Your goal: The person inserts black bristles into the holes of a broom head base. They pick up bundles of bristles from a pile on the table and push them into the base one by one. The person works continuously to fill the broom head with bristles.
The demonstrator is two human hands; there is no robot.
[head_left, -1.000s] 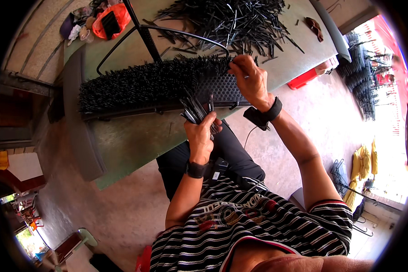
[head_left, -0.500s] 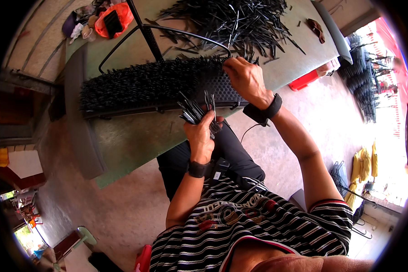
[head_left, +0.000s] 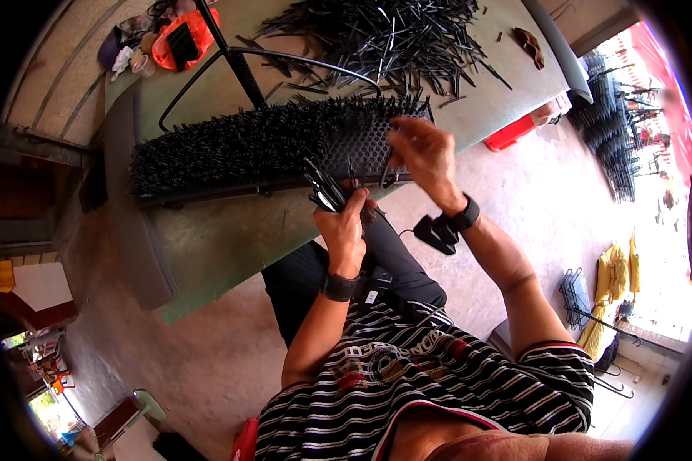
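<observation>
My left hand [head_left: 342,230] is closed around a bundle of thin black strips [head_left: 327,187], held just in front of a long black brush-like piece [head_left: 231,146]. Dense black bristles cover most of that piece, while a bare perforated panel [head_left: 365,150] shows at its right end. My right hand [head_left: 427,154] hovers by this bare end, slightly blurred, its fingers loosely bent and apart. I see nothing between them. A black thin-rod frame with a central post [head_left: 242,73] rises behind the bristles.
A large heap of black strips [head_left: 392,38] lies on the greenish table [head_left: 215,257]. An orange bag [head_left: 161,54] with a dark object sits at the far left. A red container [head_left: 511,134] is beside the table's right edge. Stacked black items [head_left: 603,127] stand farther right.
My right hand has come away from the panel's far edge, toward me and slightly right, its fingers loosening. My left hand keeps the bundle nearly in place, the strips tilting more to the left.
</observation>
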